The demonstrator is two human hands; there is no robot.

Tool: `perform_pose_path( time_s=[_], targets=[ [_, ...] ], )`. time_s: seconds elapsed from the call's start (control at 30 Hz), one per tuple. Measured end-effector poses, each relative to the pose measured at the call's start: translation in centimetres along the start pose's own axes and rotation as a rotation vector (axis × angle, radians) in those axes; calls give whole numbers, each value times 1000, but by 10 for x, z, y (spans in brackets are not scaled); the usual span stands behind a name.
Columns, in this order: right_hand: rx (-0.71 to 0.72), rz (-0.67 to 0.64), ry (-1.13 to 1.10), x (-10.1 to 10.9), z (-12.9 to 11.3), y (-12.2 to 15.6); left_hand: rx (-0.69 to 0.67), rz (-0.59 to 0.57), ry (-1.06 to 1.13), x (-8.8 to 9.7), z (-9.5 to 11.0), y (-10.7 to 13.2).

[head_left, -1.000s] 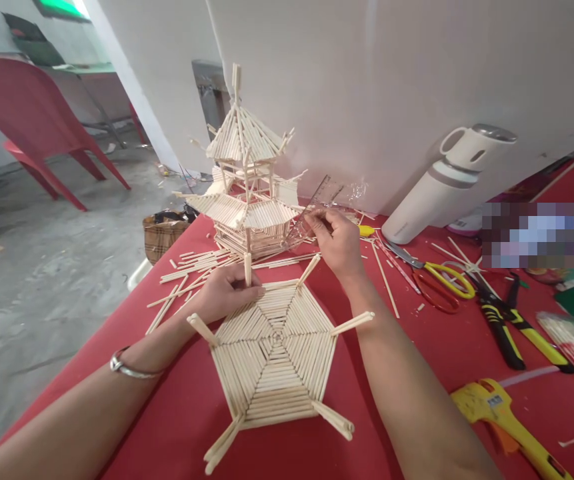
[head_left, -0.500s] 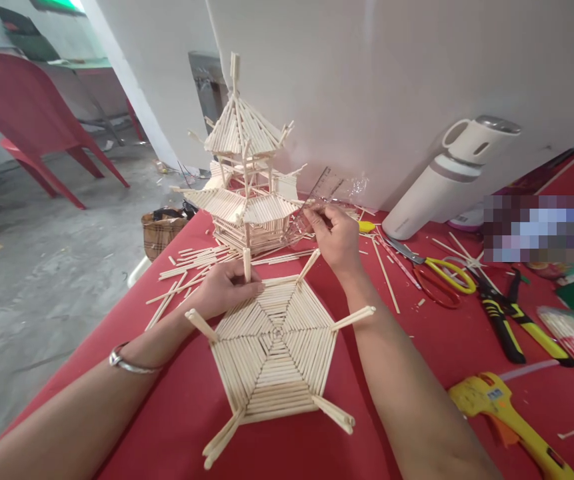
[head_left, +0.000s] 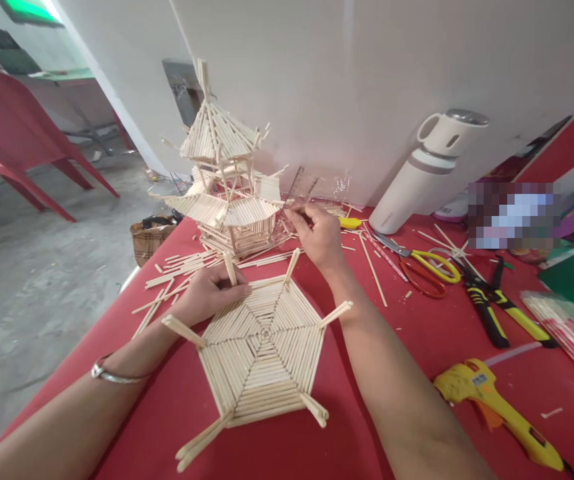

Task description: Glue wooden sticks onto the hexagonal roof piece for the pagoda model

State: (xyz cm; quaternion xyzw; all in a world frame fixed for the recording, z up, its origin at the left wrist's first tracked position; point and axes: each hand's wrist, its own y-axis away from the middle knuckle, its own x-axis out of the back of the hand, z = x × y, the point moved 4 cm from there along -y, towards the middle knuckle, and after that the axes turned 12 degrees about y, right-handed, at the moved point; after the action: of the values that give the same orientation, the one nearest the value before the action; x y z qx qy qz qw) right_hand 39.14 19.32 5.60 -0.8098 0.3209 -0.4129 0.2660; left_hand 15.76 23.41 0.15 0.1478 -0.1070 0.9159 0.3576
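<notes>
A hexagonal panel of pale wooden sticks [head_left: 277, 373] lies in front of me, with paired sticks jutting from its corners. My left hand [head_left: 209, 292] is closed on its far left corner, beside an upright stick pair. My right hand [head_left: 321, 239] pinches a clear plastic ruler [head_left: 301, 187], tilted up beyond the panel. Right behind the ruler's left side stands a tiered pagoda model [head_left: 227, 210] built from similar sticks. Loose sticks [head_left: 187, 267] are scattered between the pagoda and my left hand.
On the right of the red table [head_left: 407, 360] lie scissors [head_left: 424, 267], pliers [head_left: 491, 300], a yellow glue gun [head_left: 497, 407] and a bagged stick bundle [head_left: 567, 333]. A white thermos [head_left: 417, 177] stands by the wall. A red chair [head_left: 21, 127] is on the floor at left.
My view has swung slightly right, so everything sits further left in the picture. Both hands keep their holds, and the ruler remains near the pagoda.
</notes>
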Motion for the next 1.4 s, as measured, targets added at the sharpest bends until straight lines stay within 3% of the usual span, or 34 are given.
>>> perform_pose_path(
  time_s=[0.2,0.3,0.43,0.57,0.73,1.03,1.23,1.4],
  targets=[
    [-66,-46,-112,7,-1,-3,-6,13,5,0,1,1],
    [-101,0,-118,32,-8,-12,4,7,-11,0,2,1],
    [-30,123,93,78,-28,-21,41,-7,10,-1,2,2],
    [-215,101,-62,95,-21,-20,65,6,38,-1,3,3],
    [-408,66,-419,76,8,-15,39,11,2,-1,5,4],
    [-547,152,-469,17,33,5,49,10,-8,-1,2,4],
    [-453,24,-442,-3,25,14,54,-6,10,-1,3,3],
    [-400,-4,-423,-14,23,19,19,-7,-5,-1,4,2]
  ],
)
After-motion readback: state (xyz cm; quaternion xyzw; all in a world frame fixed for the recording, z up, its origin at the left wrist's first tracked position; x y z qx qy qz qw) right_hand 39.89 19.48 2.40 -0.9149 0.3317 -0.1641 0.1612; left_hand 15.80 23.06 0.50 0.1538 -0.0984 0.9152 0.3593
